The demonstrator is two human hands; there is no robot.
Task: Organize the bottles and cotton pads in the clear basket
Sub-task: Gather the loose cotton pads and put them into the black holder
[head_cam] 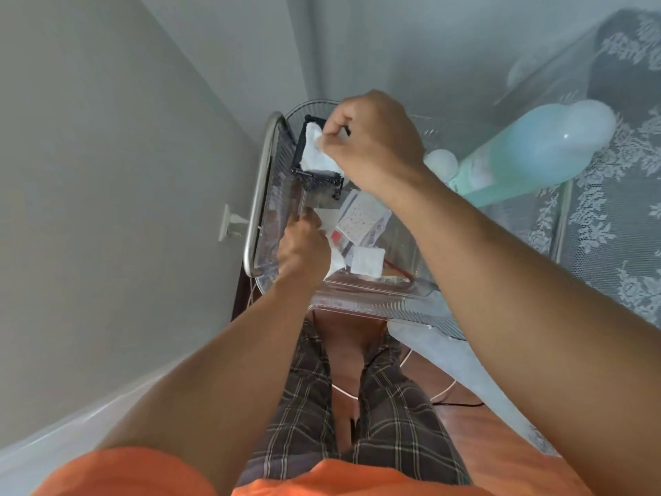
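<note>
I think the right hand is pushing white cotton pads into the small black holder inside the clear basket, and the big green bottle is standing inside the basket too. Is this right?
Not quite. In the head view the green bottle is outside the clear basket, beside it on the lace-covered surface. The rest holds: the right hand pushes white cotton pads into the black holder.

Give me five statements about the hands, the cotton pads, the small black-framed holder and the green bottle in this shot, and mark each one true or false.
1. The right hand pinches white cotton pads at the black-framed holder. True.
2. The left hand hangs outside the clear basket. False: it reaches into the basket, below the holder.
3. A loose square cotton pad lies on the basket floor. True.
4. The large green bottle stands upright inside the holder. False: it lies to the right, past the right forearm.
5. The black-framed holder is empty. False: white pads are in it.
</note>
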